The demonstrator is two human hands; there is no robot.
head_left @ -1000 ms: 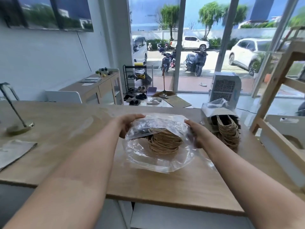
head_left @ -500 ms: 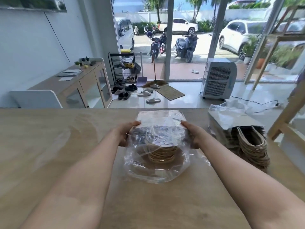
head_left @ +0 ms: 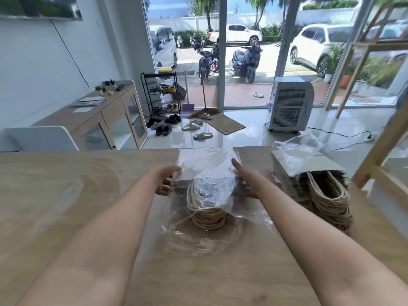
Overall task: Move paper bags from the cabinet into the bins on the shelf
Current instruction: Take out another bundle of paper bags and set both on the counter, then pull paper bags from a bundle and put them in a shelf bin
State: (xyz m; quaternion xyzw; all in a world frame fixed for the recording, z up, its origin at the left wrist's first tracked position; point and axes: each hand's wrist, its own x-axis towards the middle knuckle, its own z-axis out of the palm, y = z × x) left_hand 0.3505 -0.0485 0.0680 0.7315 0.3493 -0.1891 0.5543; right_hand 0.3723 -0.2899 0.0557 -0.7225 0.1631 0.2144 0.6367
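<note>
A stack of paper bags [head_left: 212, 184] with twine handles lies flat on the wooden table [head_left: 66, 206], wrapped in loose clear plastic [head_left: 205, 160]. My left hand [head_left: 164, 181] grips the stack's left edge, thumb on top and fingers underneath. On the right edge, my right hand [head_left: 247, 182] holds it the same way. The twine handles [head_left: 206, 215] point toward me and stick out of the wrap's open end.
A second wrapped stack of paper bags [head_left: 309, 171] lies on the table to the right. A wooden shelf frame [head_left: 375, 151] stands at the far right. Beyond the table are a low cabinet [head_left: 106, 120], a white cooler [head_left: 289, 104] and shoes on the floor.
The stack has been lowered flat onto the table and pushed a little away from me. The plastic has slid back, baring more of the handles. My view has tilted down.
</note>
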